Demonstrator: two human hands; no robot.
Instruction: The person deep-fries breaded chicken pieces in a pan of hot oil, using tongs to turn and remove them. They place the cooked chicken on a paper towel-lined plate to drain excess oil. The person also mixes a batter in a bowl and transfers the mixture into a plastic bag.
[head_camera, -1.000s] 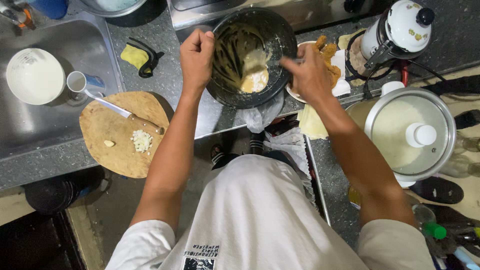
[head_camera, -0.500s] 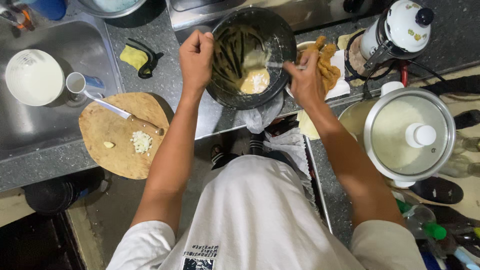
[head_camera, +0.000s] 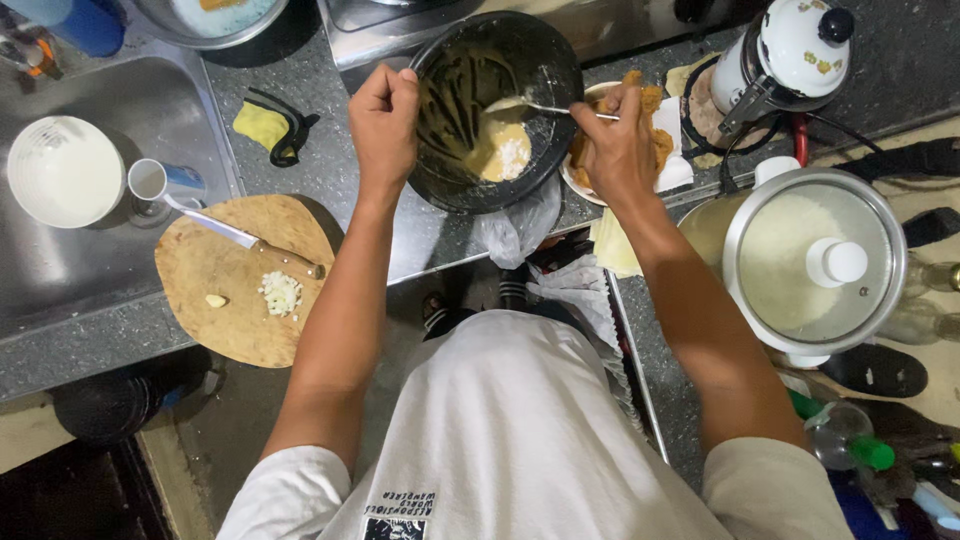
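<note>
From the head view, your left hand is clenched on the rim of the dark bowl, which sits at the far edge of the desk. Your right hand pinches a metal spoon, its tip over the yellow batter inside the bowl. Just behind that hand, a plate of fried pieces touches the bowl's right side. On the desk's left near edge lies a round wooden board with a knife and chopped garlic. A white-lidded pot stands to the right.
</note>
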